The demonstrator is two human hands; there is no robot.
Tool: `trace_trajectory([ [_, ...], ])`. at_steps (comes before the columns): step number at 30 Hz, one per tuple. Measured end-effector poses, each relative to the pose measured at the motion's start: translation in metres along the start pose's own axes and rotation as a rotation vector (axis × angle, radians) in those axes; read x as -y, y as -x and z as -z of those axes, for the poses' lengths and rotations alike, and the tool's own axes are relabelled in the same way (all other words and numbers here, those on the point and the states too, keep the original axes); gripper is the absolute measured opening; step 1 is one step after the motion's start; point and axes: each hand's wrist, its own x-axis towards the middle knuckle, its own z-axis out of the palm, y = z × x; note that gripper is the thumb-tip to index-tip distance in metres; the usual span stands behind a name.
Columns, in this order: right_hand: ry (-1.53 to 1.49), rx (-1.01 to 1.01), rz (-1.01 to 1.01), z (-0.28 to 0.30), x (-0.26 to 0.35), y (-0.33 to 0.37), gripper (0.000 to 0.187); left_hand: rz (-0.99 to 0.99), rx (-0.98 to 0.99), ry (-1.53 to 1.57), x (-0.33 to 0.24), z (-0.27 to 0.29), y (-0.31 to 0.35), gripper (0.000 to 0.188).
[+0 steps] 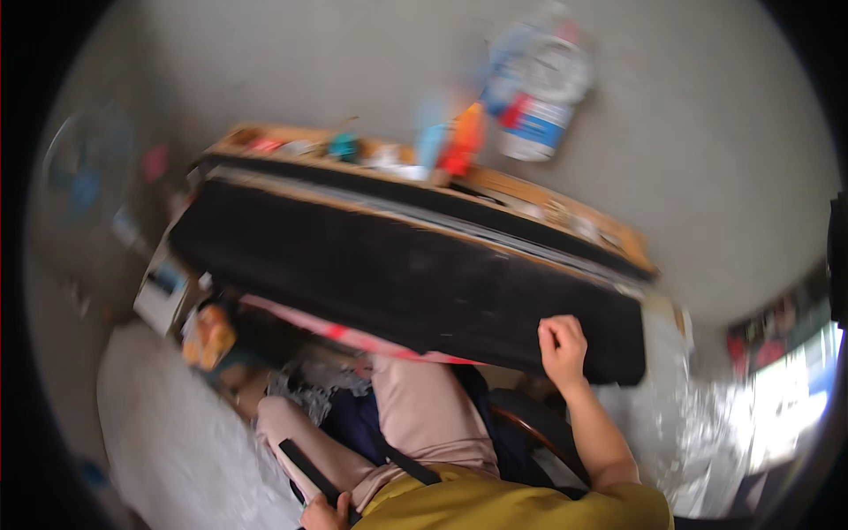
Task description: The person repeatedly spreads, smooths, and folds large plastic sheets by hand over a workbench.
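My right hand point(563, 346) is over the near right part of a long black work mat point(415, 256), its fingers curled closed. Whatever it may hold is hidden inside the fingers. At the lower edge, beside my lap, my left hand point(327, 512) is partly in view. Its fingers are bent against the lower end of a flat black strap point(305, 466) and appear to grip it. The strap lies across my pink trouser leg.
Small items, including an orange-red object point(462, 141) and a teal one point(344, 147), line the wooden back ledge point(609, 231). A white-and-blue container point(534, 128) stands behind it. Translucent plastic sheeting point(177, 433) lies left; a white box point(163, 287) is beside the mat's left end.
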Motion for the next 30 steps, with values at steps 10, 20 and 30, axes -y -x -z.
trace_trajectory([
  [10,0.961,-0.116,-0.954,0.223,-0.256,0.261,0.038,-0.531,0.187,-0.220,-0.132,-0.001,-0.028,0.039],
  [20,1.057,-0.056,-1.614,0.374,-0.228,0.365,0.027,-0.802,0.294,-0.523,-0.203,0.022,-0.041,0.038],
  [30,0.330,0.122,-0.837,0.239,-0.242,0.272,0.017,-1.178,0.231,0.001,-0.322,0.071,-0.030,0.009],
])
